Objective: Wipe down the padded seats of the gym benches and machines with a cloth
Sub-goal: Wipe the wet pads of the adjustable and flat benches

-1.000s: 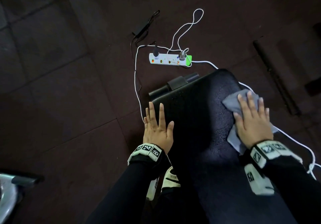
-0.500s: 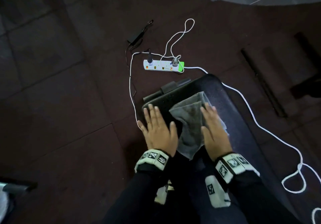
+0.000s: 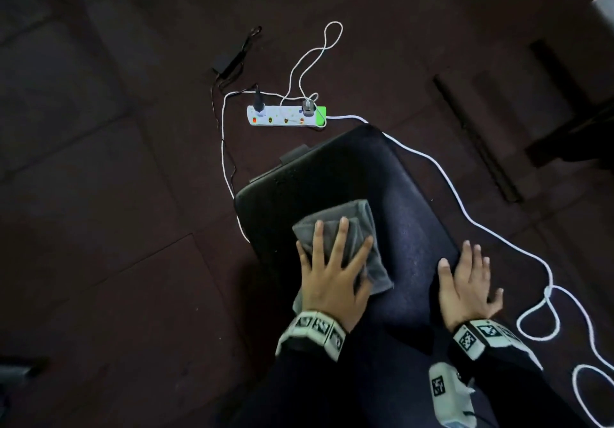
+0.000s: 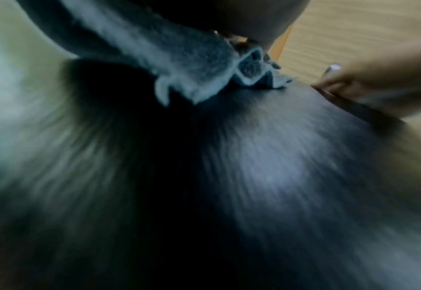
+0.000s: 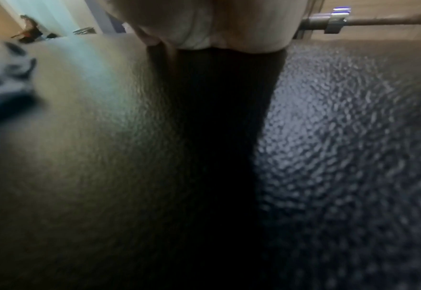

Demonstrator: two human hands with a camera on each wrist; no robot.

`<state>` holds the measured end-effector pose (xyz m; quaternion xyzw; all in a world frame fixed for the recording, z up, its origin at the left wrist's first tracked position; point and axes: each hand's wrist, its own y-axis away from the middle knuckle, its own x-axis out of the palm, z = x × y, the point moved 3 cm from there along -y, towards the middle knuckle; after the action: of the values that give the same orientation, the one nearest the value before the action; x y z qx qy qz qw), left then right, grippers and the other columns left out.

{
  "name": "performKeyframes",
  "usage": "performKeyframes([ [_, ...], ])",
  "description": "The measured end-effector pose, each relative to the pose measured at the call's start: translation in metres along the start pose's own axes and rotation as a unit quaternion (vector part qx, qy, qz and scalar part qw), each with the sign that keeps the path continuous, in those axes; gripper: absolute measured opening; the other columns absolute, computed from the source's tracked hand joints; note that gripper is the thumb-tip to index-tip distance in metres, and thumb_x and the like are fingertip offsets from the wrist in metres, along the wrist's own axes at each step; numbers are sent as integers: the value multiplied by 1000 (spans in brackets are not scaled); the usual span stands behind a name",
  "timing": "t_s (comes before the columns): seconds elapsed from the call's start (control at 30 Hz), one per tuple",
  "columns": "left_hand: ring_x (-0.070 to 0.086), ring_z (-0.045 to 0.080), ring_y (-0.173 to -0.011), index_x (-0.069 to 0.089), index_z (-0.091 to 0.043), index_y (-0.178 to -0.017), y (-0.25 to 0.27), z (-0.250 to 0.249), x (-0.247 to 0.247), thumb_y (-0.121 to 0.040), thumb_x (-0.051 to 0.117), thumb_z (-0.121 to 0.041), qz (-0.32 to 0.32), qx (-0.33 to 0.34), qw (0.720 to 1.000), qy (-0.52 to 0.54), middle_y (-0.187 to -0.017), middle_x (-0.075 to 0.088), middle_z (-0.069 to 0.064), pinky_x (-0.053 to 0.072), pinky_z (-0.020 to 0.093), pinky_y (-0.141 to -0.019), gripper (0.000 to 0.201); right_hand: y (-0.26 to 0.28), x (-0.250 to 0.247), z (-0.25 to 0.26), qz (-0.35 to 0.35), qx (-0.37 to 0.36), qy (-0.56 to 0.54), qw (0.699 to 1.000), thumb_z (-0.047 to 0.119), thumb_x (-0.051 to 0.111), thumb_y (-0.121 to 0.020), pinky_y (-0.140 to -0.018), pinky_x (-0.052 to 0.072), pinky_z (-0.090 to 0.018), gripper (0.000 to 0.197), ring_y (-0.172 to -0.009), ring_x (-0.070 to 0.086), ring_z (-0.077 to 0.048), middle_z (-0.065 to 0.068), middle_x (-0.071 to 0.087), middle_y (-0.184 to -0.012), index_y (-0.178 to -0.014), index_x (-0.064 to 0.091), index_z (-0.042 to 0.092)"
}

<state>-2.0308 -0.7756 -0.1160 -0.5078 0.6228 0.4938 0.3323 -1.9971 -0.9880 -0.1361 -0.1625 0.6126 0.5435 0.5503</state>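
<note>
Dark rubber-tiled gym floor [image 3: 99,228] carrying a white multi-socket power strip [image 3: 285,116]. Black padded bench seat [image 3: 382,195]: left hand [image 3: 332,281], fingers spread flat, presses a folded grey cloth [image 3: 345,225] near the seat's left edge; right hand [image 3: 468,288], fingers extended, rests on its right edge.
</note>
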Motion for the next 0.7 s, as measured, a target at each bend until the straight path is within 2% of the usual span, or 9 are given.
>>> performKeyframes([
  [0.1, 6, 38, -146, 38, -43, -143, 27, -2, 9, -86, 48, -56, 10, -12, 1000, 12, -160, 17, -1, 20, 70, -107, 59, -2, -1, 0, 17, 2, -4, 1000, 60, 17, -85, -112, 1, -51, 71, -143, 2, -7, 11, 6, -158, -149, 8, 32],
  [0.23, 5, 40, -146, 31, -48, -144, 0, -5, 4, -83, 40, -74, 10, -24, 999, -20, -159, 20, -2, 14, 70, -108, 66, -4, 0, 0, 14, -1, -18, 1000, 70, 7, -69, -112, 3, -50, 88, -143, 7, -8, 10, 13, -157, -149, 13, 33],
  [0.4, 0, 38, -147, 27, -51, -144, -68, 24, -22, -85, 37, -71, -25, -45, 998, -40, -160, 15, -6, 10, 68, -110, 64, -3, -3, -1, 16, -9, -22, 1000, 73, 4, -65, -112, 4, -48, 94, -142, 8, -8, 9, 16, -156, -148, 15, 30],
  [0.5, -9, 37, -146, 19, -54, -145, -90, 60, -40, -86, 30, -70, -26, -100, 995, -15, -161, 6, -8, -1, 63, -111, 62, -2, -3, 1, 13, -10, -26, 1000, 70, 11, -71, -112, 5, -48, 88, -142, 10, -10, 7, 19, -155, -148, 17, 28],
  [0.6, -11, 38, -145, 21, -52, -145, -81, 91, -47, -85, 24, -67, -40, -172, 984, 26, -162, 5, -4, -5, 58, -113, 62, -2, -4, 1, 11, -12, -31, 999, 73, 7, -66, -112, 5, -47, 94, -142, 11, -10, 6, 20, -155, -148, 19, 27],
  [0.7, -7, 39, -145, 30, -45, -145, -49, 97, -36, -86, 27, -61, -94, -202, 972, 74, -161, 7, -1, 3, 64, -112, 61, -2, -4, 0, 17, -10, -27, 999, 72, 10, -70, -112, 5, -47, 91, -142, 11, -11, 3, 20, -155, -148, 19, 27],
])
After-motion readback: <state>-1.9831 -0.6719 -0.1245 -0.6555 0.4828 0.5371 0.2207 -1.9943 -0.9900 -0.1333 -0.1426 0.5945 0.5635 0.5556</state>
